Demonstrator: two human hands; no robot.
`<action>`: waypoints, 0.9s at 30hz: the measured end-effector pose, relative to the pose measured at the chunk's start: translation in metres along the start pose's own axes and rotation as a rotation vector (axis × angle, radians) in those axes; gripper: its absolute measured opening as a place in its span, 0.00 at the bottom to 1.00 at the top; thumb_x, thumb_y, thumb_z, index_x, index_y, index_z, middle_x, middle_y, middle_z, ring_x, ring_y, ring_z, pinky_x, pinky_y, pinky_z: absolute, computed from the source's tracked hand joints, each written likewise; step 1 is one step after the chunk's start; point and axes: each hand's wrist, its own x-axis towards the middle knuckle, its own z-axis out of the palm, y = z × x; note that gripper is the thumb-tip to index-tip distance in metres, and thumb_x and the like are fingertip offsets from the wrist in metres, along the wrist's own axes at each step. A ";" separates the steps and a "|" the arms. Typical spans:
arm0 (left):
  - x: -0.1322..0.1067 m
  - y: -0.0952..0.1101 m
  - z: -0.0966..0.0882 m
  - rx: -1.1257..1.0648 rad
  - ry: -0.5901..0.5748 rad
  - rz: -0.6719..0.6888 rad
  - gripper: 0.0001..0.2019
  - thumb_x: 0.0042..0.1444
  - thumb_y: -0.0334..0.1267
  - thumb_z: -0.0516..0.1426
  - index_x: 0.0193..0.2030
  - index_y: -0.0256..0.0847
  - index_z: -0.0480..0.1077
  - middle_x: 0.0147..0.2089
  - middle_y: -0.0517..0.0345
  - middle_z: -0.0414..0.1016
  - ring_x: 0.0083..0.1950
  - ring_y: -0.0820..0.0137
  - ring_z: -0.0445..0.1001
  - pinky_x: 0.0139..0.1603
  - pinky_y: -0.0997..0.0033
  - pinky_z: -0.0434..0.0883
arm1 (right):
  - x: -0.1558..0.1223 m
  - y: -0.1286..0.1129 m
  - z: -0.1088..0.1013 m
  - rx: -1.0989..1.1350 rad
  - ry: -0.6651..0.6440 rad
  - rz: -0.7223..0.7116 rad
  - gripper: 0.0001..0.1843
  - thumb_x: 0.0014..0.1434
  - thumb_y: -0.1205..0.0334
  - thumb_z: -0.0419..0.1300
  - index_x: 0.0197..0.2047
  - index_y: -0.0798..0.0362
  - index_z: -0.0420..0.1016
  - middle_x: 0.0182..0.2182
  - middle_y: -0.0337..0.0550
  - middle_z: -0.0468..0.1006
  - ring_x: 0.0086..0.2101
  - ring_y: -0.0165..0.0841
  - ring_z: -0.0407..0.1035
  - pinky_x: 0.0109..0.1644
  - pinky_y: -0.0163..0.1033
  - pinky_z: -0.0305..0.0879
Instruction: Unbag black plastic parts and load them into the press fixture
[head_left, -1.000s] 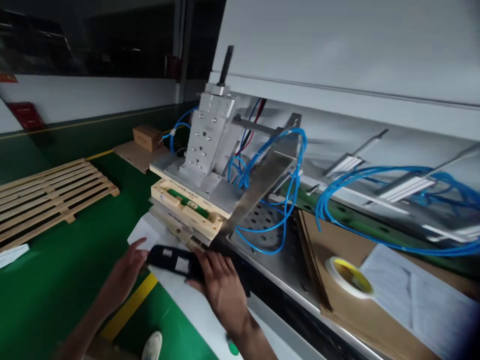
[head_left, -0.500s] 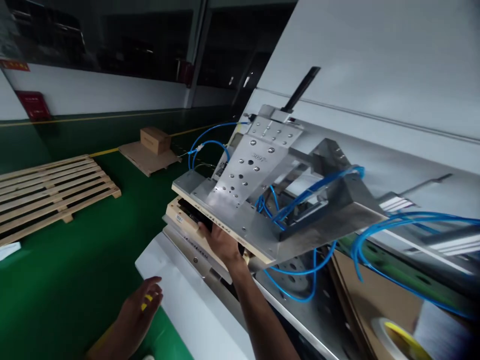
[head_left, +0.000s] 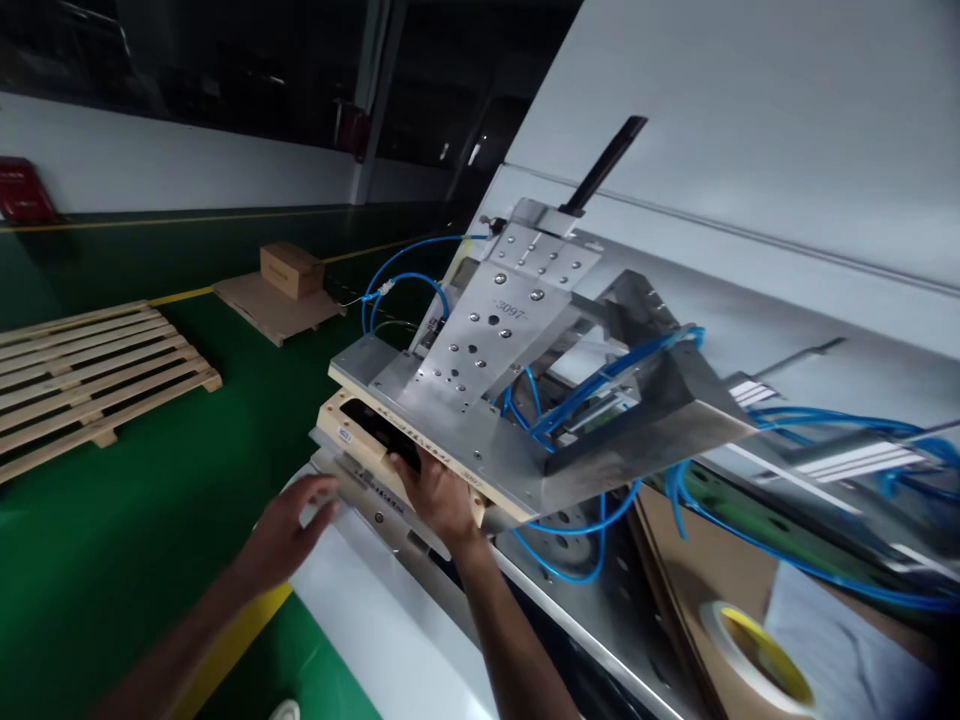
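Note:
My right hand [head_left: 442, 500] reaches into the slot between a metal upper plate [head_left: 495, 455] with a beige edge and a beige lower block [head_left: 356, 440]. Its thumb shows at the front rim, apart from the other fingers, whose tips are hidden under the plate. Close to these fingers a long black part [head_left: 382, 428] lies in the block's recess; whether they grip it is not visible. My left hand [head_left: 292, 530] hovers in front of the block's left end, empty, its thumb apart from its curved fingers. Above the plate rises a metal bracket [head_left: 495, 320] marked 3097.
Blue air hoses [head_left: 592, 570] loop around the fixture. To the right, a tape roll [head_left: 757, 660] lies on cardboard [head_left: 705, 580]. A white panel [head_left: 352, 620] slopes below the block. A wooden pallet [head_left: 97, 380] and a cardboard box [head_left: 292, 270] are on the green floor.
My left hand has risen toward the left end of the beige block. My right hand stays in the slot. The view has shifted slightly, showing more of the black part.

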 end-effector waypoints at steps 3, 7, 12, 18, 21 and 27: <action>0.049 -0.001 0.001 0.236 0.098 0.256 0.22 0.75 0.52 0.50 0.66 0.42 0.70 0.67 0.44 0.75 0.68 0.57 0.74 0.66 0.55 0.74 | -0.036 -0.005 -0.010 -0.072 0.030 0.036 0.30 0.74 0.44 0.53 0.68 0.57 0.72 0.56 0.62 0.82 0.54 0.52 0.76 0.60 0.55 0.71; 0.090 -0.011 0.016 0.570 0.132 0.468 0.24 0.76 0.48 0.48 0.69 0.35 0.68 0.69 0.38 0.73 0.72 0.49 0.69 0.75 0.43 0.63 | -0.074 -0.006 -0.013 -0.188 0.135 0.054 0.30 0.76 0.47 0.51 0.70 0.59 0.69 0.59 0.63 0.79 0.60 0.51 0.72 0.64 0.55 0.65; 0.101 -0.019 0.021 0.757 0.153 0.520 0.25 0.75 0.47 0.50 0.68 0.31 0.69 0.68 0.34 0.73 0.68 0.47 0.72 0.75 0.41 0.60 | -0.077 -0.011 -0.008 -0.154 0.132 0.066 0.30 0.76 0.51 0.52 0.72 0.60 0.65 0.61 0.62 0.79 0.61 0.48 0.71 0.68 0.54 0.61; 0.067 -0.017 0.000 0.595 0.197 0.580 0.26 0.72 0.47 0.55 0.70 0.35 0.65 0.68 0.33 0.71 0.71 0.44 0.68 0.73 0.41 0.63 | -0.105 -0.045 -0.033 -0.012 0.186 0.152 0.31 0.74 0.56 0.56 0.74 0.60 0.62 0.68 0.62 0.73 0.69 0.48 0.64 0.73 0.57 0.58; -0.004 -0.029 0.012 0.396 0.328 0.565 0.28 0.69 0.42 0.59 0.72 0.35 0.63 0.66 0.33 0.72 0.71 0.45 0.68 0.72 0.41 0.66 | -0.171 -0.074 -0.057 0.150 0.183 0.158 0.26 0.72 0.62 0.57 0.71 0.56 0.65 0.65 0.60 0.75 0.68 0.45 0.66 0.72 0.56 0.61; -0.181 -0.029 0.091 0.327 -0.097 0.556 0.22 0.69 0.36 0.58 0.68 0.43 0.68 0.61 0.42 0.77 0.63 0.52 0.76 0.59 0.52 0.76 | -0.322 -0.113 -0.099 0.461 0.121 0.233 0.22 0.68 0.71 0.58 0.64 0.51 0.71 0.44 0.49 0.84 0.44 0.38 0.79 0.49 0.47 0.79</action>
